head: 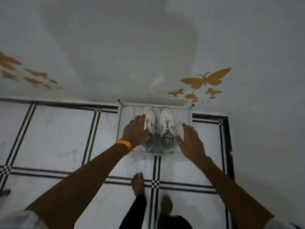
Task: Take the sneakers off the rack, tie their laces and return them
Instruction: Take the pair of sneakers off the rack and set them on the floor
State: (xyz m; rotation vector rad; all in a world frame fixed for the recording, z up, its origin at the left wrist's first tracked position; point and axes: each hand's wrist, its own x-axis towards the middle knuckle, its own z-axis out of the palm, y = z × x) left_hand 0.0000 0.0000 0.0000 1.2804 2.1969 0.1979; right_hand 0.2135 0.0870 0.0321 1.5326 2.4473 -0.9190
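Two white sneakers stand side by side on the top shelf of a small white rack [184, 113] against the wall, toes toward the wall. The left sneaker [149, 113] is partly covered by my left hand [136, 131], which rests on its outer side with fingers spread. The right sneaker [166, 128] shows loose white laces and a green insole. My right hand [190, 141] hovers open just right of it, fingers apart, touching or nearly touching its side.
White marble floor tiles with black double lines [156, 171] spread in front of the rack. My bare feet [138, 184] stand just before it. Gold butterfly stickers [204, 80] decorate the white wall. A dark object [5, 193] lies at the far left edge.
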